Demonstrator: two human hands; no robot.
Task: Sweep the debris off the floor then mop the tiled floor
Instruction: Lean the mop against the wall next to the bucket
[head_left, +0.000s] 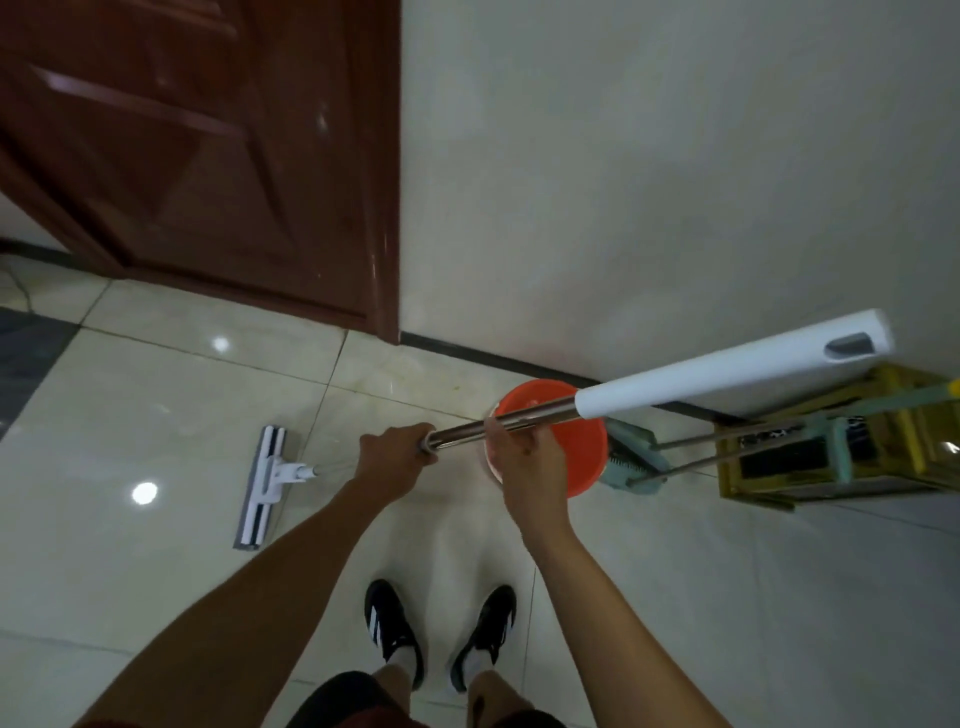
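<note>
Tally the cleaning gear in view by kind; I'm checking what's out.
Flat mop, held by the left hand and right hand: 1
Orange bucket: 1
Teal dustpan: 1
Total: 3

Glossy cream tiled floor (182, 374), two ceiling-light reflections shown on it; dark red-brown panelled wooden door (208, 156) at upper left; plain off-white wall (649, 182), edged below by black skirting strip (493, 358).
</note>
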